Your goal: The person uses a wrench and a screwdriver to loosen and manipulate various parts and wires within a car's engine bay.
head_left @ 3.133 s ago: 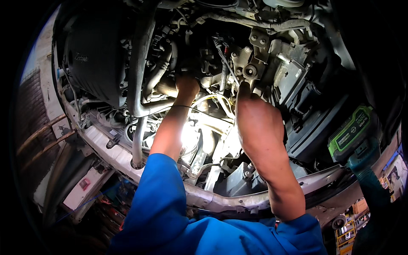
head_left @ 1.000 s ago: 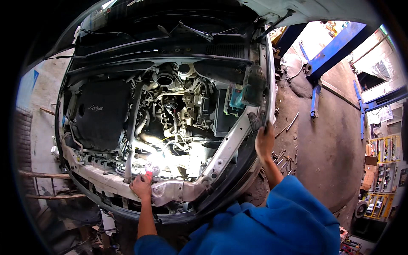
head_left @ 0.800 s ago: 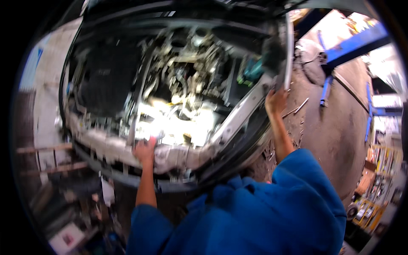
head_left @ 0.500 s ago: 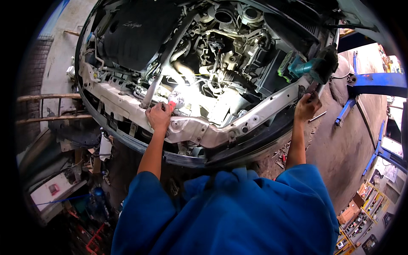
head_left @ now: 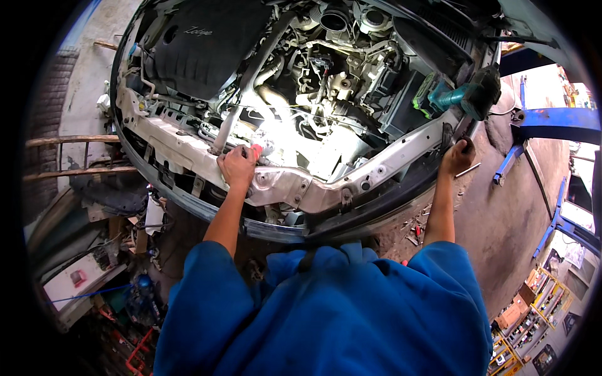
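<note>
Lamp [head_left: 256, 151], red base, right at the thumb side of the left hand [head_left: 237, 168]; its bulb end sits beyond those fingers, by the engine [head_left: 340, 81]. Left fingers bent over the front bar [head_left: 285, 183]; can't tell if they grip the lamp too. Right hand [head_left: 456, 159] at the side edge of the car [head_left: 401, 148], fingers curled in, contents not visible. Teal power tool [head_left: 453, 97] just beyond the right fingers. Black engine cover [head_left: 207, 56] beyond the left fingers. Blue lift arm [head_left: 558, 125] right of the right fingers.

the tool [head_left: 461, 97] is teal and black, the shirt [head_left: 326, 313] blue.
</note>
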A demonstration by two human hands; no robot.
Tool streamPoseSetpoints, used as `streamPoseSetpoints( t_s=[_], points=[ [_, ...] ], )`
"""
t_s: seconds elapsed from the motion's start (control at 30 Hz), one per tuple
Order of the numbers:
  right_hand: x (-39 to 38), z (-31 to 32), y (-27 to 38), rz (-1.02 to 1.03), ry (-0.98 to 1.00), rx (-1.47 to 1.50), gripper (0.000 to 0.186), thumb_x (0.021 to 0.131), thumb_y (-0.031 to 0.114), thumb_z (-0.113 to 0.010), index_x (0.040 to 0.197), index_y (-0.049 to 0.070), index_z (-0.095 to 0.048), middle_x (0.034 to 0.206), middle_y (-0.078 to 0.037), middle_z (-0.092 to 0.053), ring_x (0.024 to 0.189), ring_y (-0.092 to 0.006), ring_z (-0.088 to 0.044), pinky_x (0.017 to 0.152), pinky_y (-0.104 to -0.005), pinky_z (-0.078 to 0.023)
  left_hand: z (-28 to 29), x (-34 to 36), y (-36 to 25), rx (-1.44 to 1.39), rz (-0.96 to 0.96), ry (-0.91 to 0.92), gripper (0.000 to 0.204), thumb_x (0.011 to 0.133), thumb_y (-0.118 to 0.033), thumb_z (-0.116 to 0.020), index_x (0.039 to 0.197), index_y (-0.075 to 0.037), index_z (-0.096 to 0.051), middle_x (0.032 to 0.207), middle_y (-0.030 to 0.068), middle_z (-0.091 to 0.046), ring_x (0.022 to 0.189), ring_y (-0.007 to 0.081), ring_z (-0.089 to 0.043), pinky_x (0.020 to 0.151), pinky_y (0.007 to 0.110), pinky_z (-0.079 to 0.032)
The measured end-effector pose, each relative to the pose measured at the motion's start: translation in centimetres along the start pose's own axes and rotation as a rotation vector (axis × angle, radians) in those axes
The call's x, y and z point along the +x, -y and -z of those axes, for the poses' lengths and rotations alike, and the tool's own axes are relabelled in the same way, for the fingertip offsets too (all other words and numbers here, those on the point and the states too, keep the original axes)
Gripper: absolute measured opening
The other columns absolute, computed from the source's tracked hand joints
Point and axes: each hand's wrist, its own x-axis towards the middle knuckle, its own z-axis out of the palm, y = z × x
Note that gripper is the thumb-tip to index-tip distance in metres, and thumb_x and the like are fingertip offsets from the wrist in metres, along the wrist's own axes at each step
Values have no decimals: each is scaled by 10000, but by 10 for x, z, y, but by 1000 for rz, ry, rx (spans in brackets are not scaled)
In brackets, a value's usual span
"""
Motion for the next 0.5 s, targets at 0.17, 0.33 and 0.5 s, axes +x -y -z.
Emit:
streamPoseSetpoints(
  t_s=[0.17,0.33,0.5],
  points=[
    [-5,9,-2,-28,57,2,305,878,256,-528,998,7,-657,995,-181,-654,904,-319,-623,828,-406,-478,-4,2,3,4,-6,-19,381,890,-355,-444,835,-67,-687,861,122,-692,842,260,-634,890,393,-359],
    [-47,29,15,53,41,37,336,853,208,-555,1081,-32,-610,1011,-183,-607,941,-308,-578,866,-388,-457,0,1,5,-5,1,-19,414,883,-383,-442,887,-58,-698,858,147,-692,832,276,-642,905,393,-354],
    [-76,55,72,379,101,140,263,883,34,-507,1129,-48,-552,1070,-205,-576,995,-364,-512,882,-422,-412,1,0,3,-64,11,-46,417,888,-398,-444,924,-65,-693,831,136,-690,812,257,-640,919,400,-341]
  ],
)
